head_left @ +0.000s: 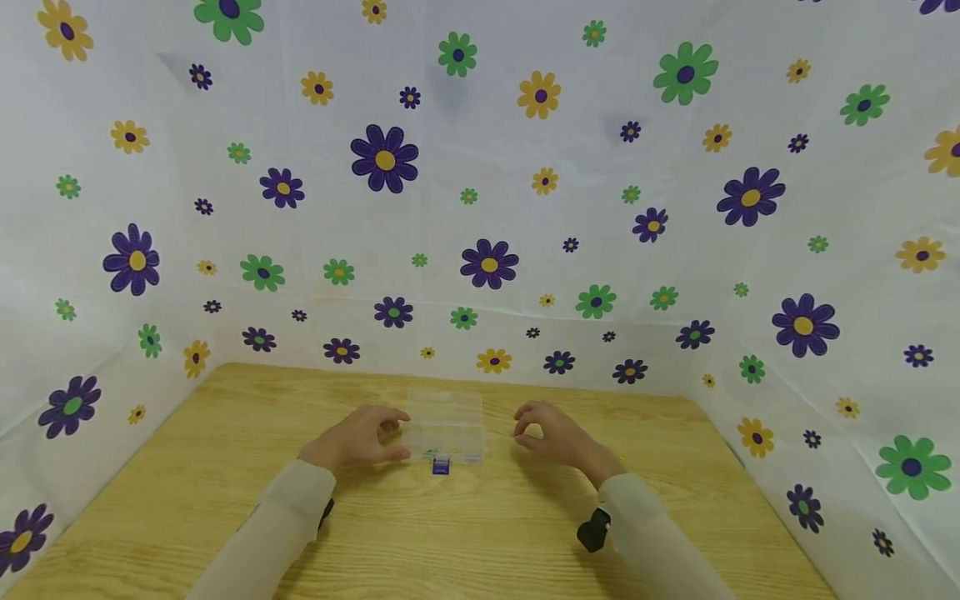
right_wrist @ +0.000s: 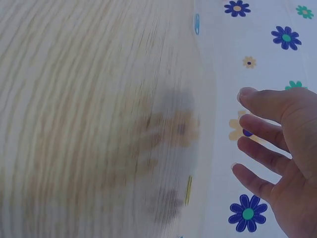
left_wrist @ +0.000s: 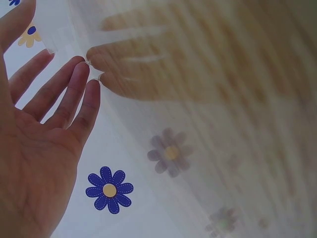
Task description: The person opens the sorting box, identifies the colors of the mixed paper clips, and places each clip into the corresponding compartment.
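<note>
A clear plastic box (head_left: pixel 444 412) with a blue latch (head_left: pixel 441 467) on its near side lies mid-table in the head view; small green and yellow bits show near its front edge. My left hand (head_left: pixel 360 437) is at the box's left side, its thumb and fingers apart. Whether the fingertips touch the box cannot be told. In the left wrist view that hand (left_wrist: pixel 54 119) has loosely extended fingertips at the tabletop. To the right of the box, apart from it, my right hand (head_left: pixel 553 435) is loosely bent with nothing visible in it; the right wrist view shows its fingers (right_wrist: pixel 260 131) spread.
The wooden table (head_left: pixel 480 533) is bounded by a white flower-print cloth (head_left: pixel 480 225) at the back and both sides. A thin yellow stick-like thing (right_wrist: pixel 188 190) lies on the table in the right wrist view, with a small blue piece (right_wrist: pixel 197 24) farther up.
</note>
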Motion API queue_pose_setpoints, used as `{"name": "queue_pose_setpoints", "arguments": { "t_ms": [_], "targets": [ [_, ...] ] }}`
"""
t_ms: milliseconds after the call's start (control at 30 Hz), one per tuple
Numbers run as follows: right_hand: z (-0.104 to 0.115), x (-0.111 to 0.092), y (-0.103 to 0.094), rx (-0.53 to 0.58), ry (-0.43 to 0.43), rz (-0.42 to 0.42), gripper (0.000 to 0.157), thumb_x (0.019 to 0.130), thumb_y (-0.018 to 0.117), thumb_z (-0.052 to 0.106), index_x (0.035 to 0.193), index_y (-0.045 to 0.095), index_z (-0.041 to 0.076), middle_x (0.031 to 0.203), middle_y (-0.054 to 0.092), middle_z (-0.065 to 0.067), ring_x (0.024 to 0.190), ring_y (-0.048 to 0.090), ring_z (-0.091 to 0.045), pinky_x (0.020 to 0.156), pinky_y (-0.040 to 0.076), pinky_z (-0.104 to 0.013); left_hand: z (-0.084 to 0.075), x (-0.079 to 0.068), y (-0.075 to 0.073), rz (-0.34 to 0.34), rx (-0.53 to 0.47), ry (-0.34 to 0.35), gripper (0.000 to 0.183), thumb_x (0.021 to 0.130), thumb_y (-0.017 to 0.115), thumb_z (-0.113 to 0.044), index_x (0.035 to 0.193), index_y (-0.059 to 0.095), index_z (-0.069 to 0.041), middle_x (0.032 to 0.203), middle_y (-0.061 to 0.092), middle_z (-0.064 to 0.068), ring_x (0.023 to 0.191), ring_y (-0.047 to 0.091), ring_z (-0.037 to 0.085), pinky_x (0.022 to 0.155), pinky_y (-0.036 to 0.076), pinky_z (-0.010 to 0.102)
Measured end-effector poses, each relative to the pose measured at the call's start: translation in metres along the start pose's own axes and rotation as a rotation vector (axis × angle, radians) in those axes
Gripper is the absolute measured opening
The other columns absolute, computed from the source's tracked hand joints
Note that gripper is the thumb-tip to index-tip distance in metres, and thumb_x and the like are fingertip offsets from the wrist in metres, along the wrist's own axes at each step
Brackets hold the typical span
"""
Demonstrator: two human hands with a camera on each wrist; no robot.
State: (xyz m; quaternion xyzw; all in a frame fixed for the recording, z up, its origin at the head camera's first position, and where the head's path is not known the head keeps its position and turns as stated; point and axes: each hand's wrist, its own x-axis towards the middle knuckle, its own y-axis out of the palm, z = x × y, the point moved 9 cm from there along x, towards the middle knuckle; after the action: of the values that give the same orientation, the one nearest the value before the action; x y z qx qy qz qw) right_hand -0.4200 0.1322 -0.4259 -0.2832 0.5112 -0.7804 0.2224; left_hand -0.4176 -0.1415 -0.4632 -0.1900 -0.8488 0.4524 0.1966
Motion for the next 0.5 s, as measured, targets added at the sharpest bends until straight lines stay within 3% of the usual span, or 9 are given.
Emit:
{"name": "queue_pose_setpoints", "arguments": {
  "t_ms": [300, 500],
  "targets": [
    [-0.020, -0.024, -0.013, 0.034, 0.053, -0.037, 0.007, 0.096, 0.071, 0.011, 0.091, 0.075, 0.009, 0.123, 0.070, -0.020, 0.120, 0.063, -0.041, 0.107, 0.049, -0.060, 0.001, 0.000, 0.000, -0.008, -0.017, -0.014, 0.070, 0.086, 0.081, -0.046, 0.136, 0.064, -0.001, 0.129, 0.070, 0.017, 0.115, 0.066, 0.031, 0.105, 0.053, 0.053],
    [-0.030, -0.040, -0.020, 0.052, 0.069, -0.049, 0.007, 0.097, 0.071, 0.010, 0.090, 0.074, 0.008, 0.122, 0.070, -0.022, 0.118, 0.063, -0.043, 0.105, 0.049, -0.062, 0.000, 0.001, 0.001, -0.010, -0.003, 0.017, 0.070, 0.086, 0.082, -0.045, 0.135, 0.064, 0.001, 0.128, 0.070, 0.019, 0.113, 0.067, 0.033, 0.103, 0.054, 0.054]
  ]
}}
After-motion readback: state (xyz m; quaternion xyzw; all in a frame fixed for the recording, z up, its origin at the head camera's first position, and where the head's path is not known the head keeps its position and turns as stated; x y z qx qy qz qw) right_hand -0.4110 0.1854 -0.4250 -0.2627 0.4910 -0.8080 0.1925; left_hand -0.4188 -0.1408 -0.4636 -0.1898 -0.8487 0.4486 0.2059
